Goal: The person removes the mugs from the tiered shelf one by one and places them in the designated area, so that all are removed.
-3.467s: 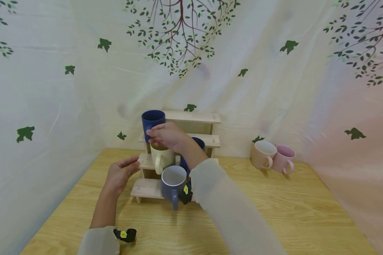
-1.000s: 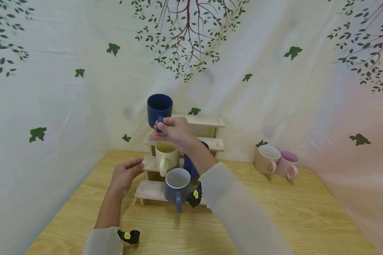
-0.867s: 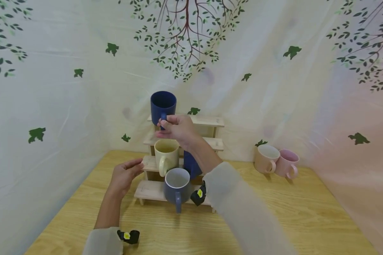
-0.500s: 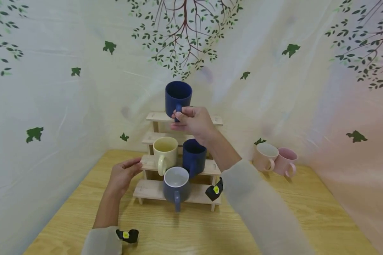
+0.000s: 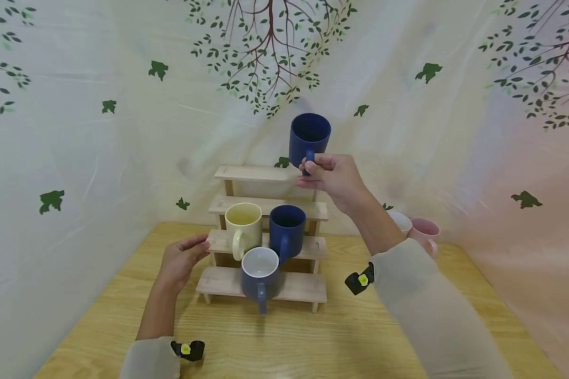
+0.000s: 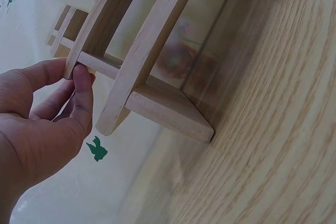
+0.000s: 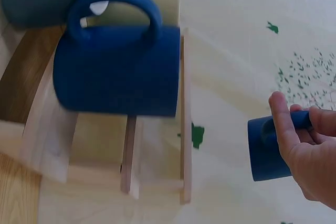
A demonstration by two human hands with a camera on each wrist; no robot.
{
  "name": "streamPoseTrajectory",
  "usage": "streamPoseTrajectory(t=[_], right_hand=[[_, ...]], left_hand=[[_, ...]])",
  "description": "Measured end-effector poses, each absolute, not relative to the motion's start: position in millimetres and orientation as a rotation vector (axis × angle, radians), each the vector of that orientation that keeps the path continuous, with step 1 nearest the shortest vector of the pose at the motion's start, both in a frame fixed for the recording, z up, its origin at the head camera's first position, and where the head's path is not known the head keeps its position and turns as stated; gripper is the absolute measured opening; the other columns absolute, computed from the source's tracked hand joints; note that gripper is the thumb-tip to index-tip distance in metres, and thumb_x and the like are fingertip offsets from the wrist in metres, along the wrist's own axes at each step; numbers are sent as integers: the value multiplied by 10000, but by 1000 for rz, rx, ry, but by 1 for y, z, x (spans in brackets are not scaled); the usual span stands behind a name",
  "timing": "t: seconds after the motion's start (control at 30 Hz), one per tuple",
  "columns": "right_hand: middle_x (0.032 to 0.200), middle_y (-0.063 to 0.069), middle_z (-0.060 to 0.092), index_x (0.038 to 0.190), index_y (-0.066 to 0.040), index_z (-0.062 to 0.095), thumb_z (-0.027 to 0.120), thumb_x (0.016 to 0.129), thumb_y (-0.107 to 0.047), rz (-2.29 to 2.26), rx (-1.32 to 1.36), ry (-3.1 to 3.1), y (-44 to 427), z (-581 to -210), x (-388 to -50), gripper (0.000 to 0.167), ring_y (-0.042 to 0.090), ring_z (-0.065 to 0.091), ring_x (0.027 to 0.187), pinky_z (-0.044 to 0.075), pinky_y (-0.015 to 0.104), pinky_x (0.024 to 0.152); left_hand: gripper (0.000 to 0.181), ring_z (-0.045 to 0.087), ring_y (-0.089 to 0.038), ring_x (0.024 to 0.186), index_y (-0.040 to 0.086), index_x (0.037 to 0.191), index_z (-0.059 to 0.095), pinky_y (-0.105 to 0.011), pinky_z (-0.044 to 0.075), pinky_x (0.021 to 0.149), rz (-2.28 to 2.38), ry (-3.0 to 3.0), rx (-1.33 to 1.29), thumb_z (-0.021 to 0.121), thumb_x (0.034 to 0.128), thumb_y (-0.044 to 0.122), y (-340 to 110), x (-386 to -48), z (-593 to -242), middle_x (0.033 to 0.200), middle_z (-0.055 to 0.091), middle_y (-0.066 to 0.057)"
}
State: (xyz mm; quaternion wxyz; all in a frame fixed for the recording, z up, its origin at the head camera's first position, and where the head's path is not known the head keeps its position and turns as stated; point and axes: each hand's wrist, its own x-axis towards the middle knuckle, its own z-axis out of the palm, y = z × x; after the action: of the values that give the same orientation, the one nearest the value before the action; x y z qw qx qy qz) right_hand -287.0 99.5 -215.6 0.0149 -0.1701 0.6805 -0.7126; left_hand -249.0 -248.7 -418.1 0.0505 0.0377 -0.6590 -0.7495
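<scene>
A dark blue mug hangs in the air, held by its handle in my right hand, level with the top of the stepped wooden rack and near its right end. My left hand pinches the left end of the rack's second step from the bottom; the left wrist view shows thumb and finger on the board's edge. On that same step stand a pale yellow mug and another dark blue mug. A grey-blue mug, white inside, stands on the lowest step with its handle toward me.
Behind my right forearm, a pink mug and a mug with a pale inside stand at the back right of the wooden table. A leaf-printed curtain hangs close behind the rack.
My right hand has lifted the dark blue mug off the rack's upper left and carried it rightward, past the middle. The left hand has stayed on the rack.
</scene>
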Motion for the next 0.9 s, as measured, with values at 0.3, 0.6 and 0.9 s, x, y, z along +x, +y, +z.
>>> streamPoseTrajectory(t=[0.3, 0.6, 0.9], right_hand=[[1011, 121, 666, 1245, 185, 566, 581, 1035, -67, -2199, -543, 2217, 152, -224, -293, 329, 227, 753, 906, 616, 350, 889], [996, 85, 680, 1301, 198, 509, 591, 1034, -98, -2226, -470, 2230, 195, -234, -292, 407, 221, 759, 924, 606, 341, 901], [963, 43, 700, 1356, 190, 458, 579, 1041, -107, -2227, -339, 2230, 227, -255, -294, 449, 192, 764, 915, 592, 326, 905]], left_hand=[[481, 672, -57, 1008, -141, 1425, 485, -232, 568, 971, -2298, -1979, 105, 642, 1015, 56, -249, -249, -419, 1200, 659, 7], [484, 663, -62, 1036, -120, 1435, 490, -232, 555, 993, -2291, -2000, 110, 642, 1019, 76, -250, -248, -417, 1304, 613, -77], [490, 662, -60, 1034, -110, 1440, 490, -230, 556, 990, -2300, -2003, 124, 647, 1018, 82, -250, -249, -417, 1302, 617, -59]])
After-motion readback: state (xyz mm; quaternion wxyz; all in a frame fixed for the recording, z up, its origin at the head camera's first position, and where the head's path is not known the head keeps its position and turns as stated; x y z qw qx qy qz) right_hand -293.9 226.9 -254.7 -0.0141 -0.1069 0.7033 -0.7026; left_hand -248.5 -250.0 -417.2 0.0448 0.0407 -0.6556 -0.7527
